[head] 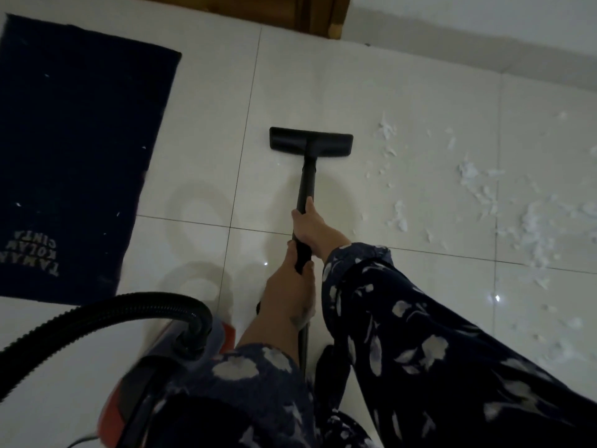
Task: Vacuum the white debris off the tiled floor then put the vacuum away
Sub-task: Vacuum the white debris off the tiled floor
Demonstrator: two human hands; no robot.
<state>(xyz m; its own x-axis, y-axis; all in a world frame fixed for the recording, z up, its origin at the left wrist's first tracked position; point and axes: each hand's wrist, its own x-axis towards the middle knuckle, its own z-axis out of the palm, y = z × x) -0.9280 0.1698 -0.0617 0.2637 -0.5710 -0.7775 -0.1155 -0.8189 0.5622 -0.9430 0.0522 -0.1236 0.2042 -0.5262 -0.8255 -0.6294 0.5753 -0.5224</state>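
Note:
A black vacuum wand [305,185] runs from my hands down to a flat black floor nozzle [310,142] resting on the white tiled floor [200,124]. My right hand [311,226] grips the wand higher up, my left hand [289,289] grips it just below. White debris [529,224] lies scattered on the tiles to the right of the nozzle, apart from it. The red vacuum body [181,357] sits at my lower left, with its black ribbed hose [106,313] arching off to the left edge.
A dark blue mat [74,156] with pale lettering lies at the left, a few white specks on it. A wooden door frame [323,14] and a white wall [468,24] close the far side. My patterned sleeves fill the lower right.

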